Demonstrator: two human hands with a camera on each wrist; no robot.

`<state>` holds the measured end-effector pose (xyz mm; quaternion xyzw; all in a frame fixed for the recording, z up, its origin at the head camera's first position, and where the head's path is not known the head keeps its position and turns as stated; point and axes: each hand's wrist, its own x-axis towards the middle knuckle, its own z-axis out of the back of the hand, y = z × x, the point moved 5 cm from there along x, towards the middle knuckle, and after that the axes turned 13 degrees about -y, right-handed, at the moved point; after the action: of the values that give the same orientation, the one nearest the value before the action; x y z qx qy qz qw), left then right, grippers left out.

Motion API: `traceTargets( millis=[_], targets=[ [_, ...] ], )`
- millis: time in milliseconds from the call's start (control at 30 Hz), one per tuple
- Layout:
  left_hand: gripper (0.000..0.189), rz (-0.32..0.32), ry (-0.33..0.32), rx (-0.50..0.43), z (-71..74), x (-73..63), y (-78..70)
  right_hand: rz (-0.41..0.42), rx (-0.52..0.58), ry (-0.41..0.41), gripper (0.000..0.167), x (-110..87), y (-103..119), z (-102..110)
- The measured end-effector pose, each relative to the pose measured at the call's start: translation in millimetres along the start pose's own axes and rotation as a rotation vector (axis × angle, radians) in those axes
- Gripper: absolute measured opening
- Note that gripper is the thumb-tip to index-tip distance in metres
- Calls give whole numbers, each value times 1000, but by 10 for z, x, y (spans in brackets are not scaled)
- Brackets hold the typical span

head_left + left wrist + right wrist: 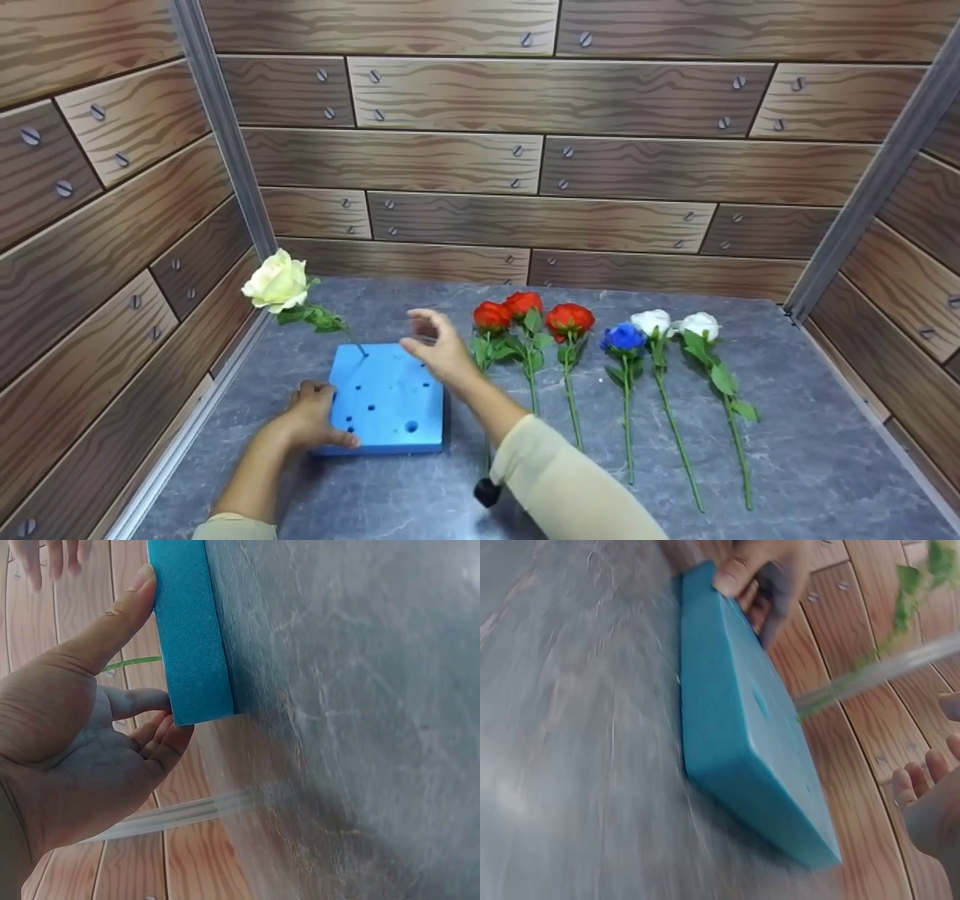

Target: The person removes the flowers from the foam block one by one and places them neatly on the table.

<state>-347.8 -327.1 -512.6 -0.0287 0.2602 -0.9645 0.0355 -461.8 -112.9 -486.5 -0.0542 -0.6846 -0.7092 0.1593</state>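
Note:
A blue foam block (386, 401) with several holes in its top lies flat on the table. My left hand (311, 420) grips its near left corner, thumb on the front edge and fingers along the left side. From a hole at the block's back left rises a pale yellow rose (277, 283), its stem leaning left. My right hand (442, 349) hovers over the block's back right edge, fingers loosely bent, holding nothing. In the right wrist view its fingers (922, 787) are apart from the block, and the rose's leaves (907, 596) show blurred behind.
Right of the block lie three red roses (568, 321), a blue rose (624, 337) and two white roses (700, 325), blooms toward the back. The right forearm crosses some red stems. Wood-patterned walls (450, 161) enclose the grey table (817, 442) at the back and sides.

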Motion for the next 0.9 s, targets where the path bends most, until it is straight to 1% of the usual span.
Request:
traceTargets(
  millis=[133,233,367,500,567,667,733,900],
  targets=[
    [116,14,-6,-5,7,31,19,30,16,42,52,52,-61,-306],
    [116,26,7,-5,-7,54,38,42,25,72,55,81,-144,-461],
    [117,37,23,-12,-27,79,53,37,79,91,58,142,-274,-576],
    [115,23,-2,-27,-46,86,23,45,142,82,61,189,-400,-632],
    [114,10,-18,-30,-43,84,5,40,151,95,65,190,-453,-670],
    [114,3,-26,-27,-23,77,-1,28,118,126,67,165,-500,-737],
    [115,6,-14,-16,-12,71,10,22,77,157,68,143,-520,-782],
    [116,25,9,-11,-11,60,47,28,-34,199,68,123,-536,-861]
  ],
)
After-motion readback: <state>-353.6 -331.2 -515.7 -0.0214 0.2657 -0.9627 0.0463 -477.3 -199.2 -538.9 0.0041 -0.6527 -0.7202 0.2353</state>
